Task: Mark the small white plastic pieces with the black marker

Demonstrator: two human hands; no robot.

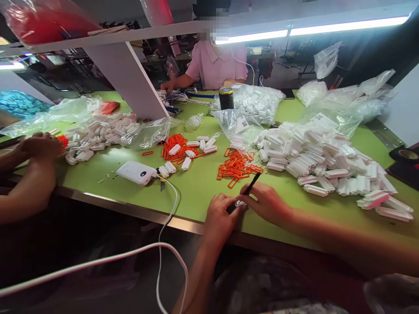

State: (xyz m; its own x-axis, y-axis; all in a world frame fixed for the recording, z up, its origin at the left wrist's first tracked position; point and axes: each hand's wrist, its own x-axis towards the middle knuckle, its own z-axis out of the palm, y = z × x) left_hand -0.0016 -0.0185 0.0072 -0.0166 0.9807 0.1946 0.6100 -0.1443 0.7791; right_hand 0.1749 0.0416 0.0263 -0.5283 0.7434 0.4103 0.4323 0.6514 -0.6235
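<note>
My left hand [220,214] is closed around a small white plastic connector housing [241,203] near the table's front edge. A dark piece also shows at its fingertips. My right hand [269,201] is closed beside it, with a thin black stick-like tool [253,183] slanting up out of the fingers. Both hands meet at the white part, and the fingers cover much of it. Just beyond them lies a heap of orange rectangular frames [233,168]. To the right spreads a large pile of white connector housings [314,157].
A white power bank [136,172] with a white cable lies left, near a second orange heap [178,148]. Behind stand a black can [226,98] and clear bags [258,102]. Co-workers sit opposite and at left, where a person's hands [42,146] work. A lit shelf hangs overhead.
</note>
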